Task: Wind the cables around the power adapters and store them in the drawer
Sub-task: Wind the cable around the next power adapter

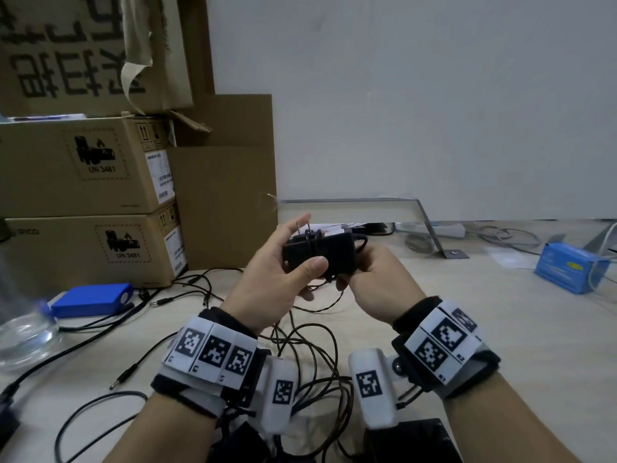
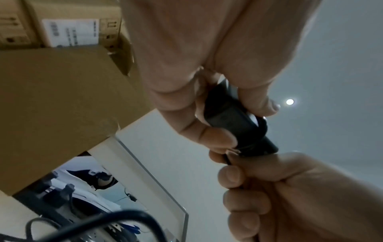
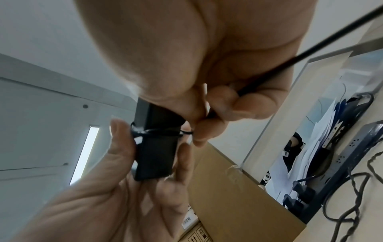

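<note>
Winding's barely started, I'd say: the left hand (image 1: 283, 279) grips the black adapter (image 1: 319, 253) up above the desk (image 1: 467, 312), thumb and fingers curled round it, with only a turn or two of cable (image 3: 157, 130) on it. The right hand (image 1: 370, 282) has its fingers pinching the cable just beside the adapter. Lots of loose cables (image 1: 310, 355) lie on the desk, and no drawer is in view, so storing looks a way off.

A plain white wall (image 1: 434, 95) rises behind a pale wooden desk (image 1: 500, 329). Cardboard boxes (image 1: 83, 168) stack up at its left edge, and a ceiling light (image 3: 85, 152) glows overhead.
</note>
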